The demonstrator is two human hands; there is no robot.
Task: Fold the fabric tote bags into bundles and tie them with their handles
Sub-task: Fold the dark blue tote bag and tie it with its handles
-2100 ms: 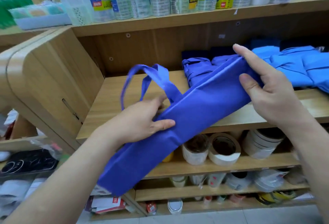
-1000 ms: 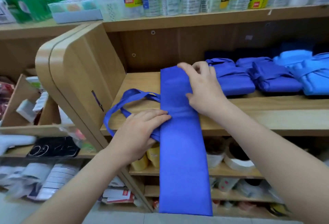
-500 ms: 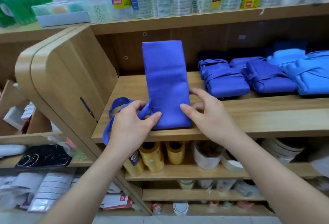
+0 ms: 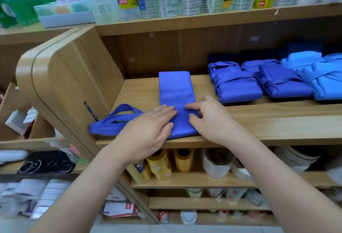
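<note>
- Head view: a royal-blue fabric tote bag, folded into a long narrow strip, lies flat on the wooden shelf. It runs from the front edge straight back toward the rear wall, near the shelf's left end.
- Its two looped blue handles stick out sideways to the left along the front edge, reaching past the shelf's left corner.
- The left grip lies palm down on the near end of the strip, fingers straight and together, pressing the cloth and closed round nothing.
- The right grip rests just beside it on the strip's right edge, fingers arched, with fingertips and thumb on the fabric; it is spread, not clenched.
- Tied royal-blue bag bundles sit farther right on the same shelf, with lighter blue bundles beyond them toward the right end.
- Yellow tape rolls stand on the shelf below.
</note>
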